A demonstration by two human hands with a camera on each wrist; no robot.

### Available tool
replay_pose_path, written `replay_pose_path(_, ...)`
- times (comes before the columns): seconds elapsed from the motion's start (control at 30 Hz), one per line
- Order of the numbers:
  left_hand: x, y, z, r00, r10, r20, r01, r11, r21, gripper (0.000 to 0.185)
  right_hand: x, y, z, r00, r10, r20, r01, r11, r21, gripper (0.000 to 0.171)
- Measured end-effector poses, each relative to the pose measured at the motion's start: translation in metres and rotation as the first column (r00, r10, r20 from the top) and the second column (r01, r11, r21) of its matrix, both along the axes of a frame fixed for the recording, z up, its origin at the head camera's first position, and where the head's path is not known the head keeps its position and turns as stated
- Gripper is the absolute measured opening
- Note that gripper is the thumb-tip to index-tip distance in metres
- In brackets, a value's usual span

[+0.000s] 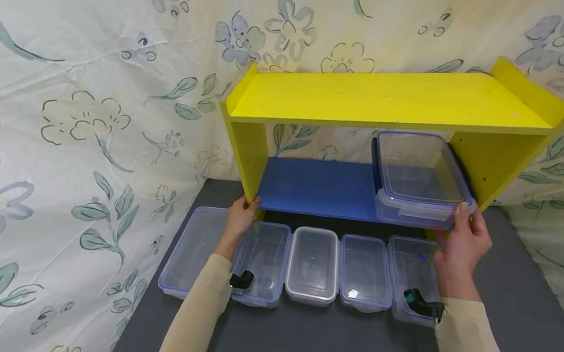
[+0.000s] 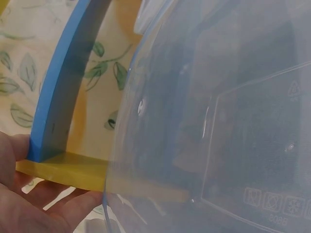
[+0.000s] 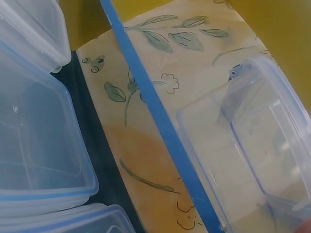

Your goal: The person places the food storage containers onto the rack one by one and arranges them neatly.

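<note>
Fingers [image 1: 462,211] of my right hand [image 1: 465,242] curl onto the near right corner of the clear container [image 1: 419,177], which sits at the blue shelf [image 1: 316,187]'s right end, long axis running away from me. My left hand [image 1: 240,216] grips the yellow rack [image 1: 250,148]'s left post.

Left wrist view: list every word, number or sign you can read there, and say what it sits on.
Clear plastic container, embossed marks on its clear surface:
A recycling triangle near the right edge; no number in it can be read.
A row of small square care symbols at lower right; what each shows is too blurred to tell.
Tiny digits under that row, too faint to read.
Yellow shelf and left hand: no text.
</note>
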State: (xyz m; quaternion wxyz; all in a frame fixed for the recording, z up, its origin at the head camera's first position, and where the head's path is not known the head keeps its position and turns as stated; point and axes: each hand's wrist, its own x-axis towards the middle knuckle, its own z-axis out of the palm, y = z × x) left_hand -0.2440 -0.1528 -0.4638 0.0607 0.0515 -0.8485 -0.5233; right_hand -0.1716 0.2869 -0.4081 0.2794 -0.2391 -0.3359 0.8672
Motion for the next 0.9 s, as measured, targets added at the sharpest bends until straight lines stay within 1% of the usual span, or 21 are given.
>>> replay_pose_path(0.17,-0.0009,0.0012,0.0003,1.000,-0.002,0.001,0.002,1.000,0.006,0.035,-0.0040,-0.0010,0.0017,0.995,-0.085,0.045,0.085,0.996,-0.001,0.046)
replay_pose_path(0.3,-0.0013,0.0014,0.0004,1.000,-0.003,0.001,0.003,1.000,0.002,0.035,-0.0064,-0.0014,0.0025,0.988,-0.124,0.090,0.124,0.992,0.005,0.046)
replay_pose_path(0.57,-0.0008,0.0019,0.0000,1.000,-0.007,-0.008,0.007,1.000,0.002,0.036,-0.0086,-0.0012,0.0029,0.981,-0.136,0.139,0.128,0.990,0.066,0.044)
replay_pose_path(0.63,-0.0011,0.0022,-0.0007,1.000,-0.008,-0.007,0.008,1.000,0.000,0.036,-0.0083,-0.0006,0.0027,0.982,-0.136,0.133,0.129,0.990,0.062,0.043)
replay_pose_path(0.8,-0.0019,0.0019,-0.0020,1.000,-0.007,-0.008,0.007,1.000,0.000,0.037,-0.0033,0.0037,0.0011,0.988,-0.104,0.112,0.103,0.995,0.020,0.042)
replay_pose_path(0.9,-0.0020,0.0015,-0.0024,1.000,-0.006,-0.013,0.006,1.000,-0.006,0.036,0.0010,0.0063,-0.0007,0.989,-0.087,0.119,0.084,0.996,0.032,0.044)
